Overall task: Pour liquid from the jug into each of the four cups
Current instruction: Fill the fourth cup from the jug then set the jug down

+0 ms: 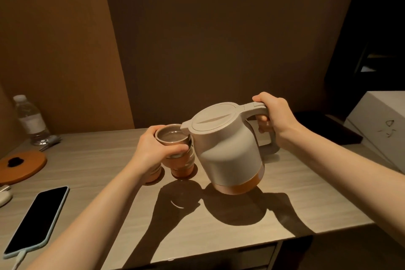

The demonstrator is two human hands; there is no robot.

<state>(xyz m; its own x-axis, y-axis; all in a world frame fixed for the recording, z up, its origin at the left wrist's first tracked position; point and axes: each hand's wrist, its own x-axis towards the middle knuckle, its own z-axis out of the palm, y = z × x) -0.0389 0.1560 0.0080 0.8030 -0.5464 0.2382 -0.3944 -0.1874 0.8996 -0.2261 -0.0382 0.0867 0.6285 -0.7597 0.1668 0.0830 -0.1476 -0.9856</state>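
A pale jug (225,147) with a lid and a copper-toned base hangs tilted to the left above the table. My right hand (272,116) grips its handle. Its spout rests over the rim of a small cup (173,137), which my left hand (153,149) holds lifted above the table. Liquid shows inside that cup. Below it, two more cups stand on the table: one (183,165) beside the jug, another (154,173) mostly hidden under my left wrist. A fourth cup is not visible.
A phone (36,221) on a cable lies at the front left. An orange round board (22,166) and a water bottle (30,119) sit at the far left. A white box (381,123) stands at the right. The table (219,237) front edge is near.
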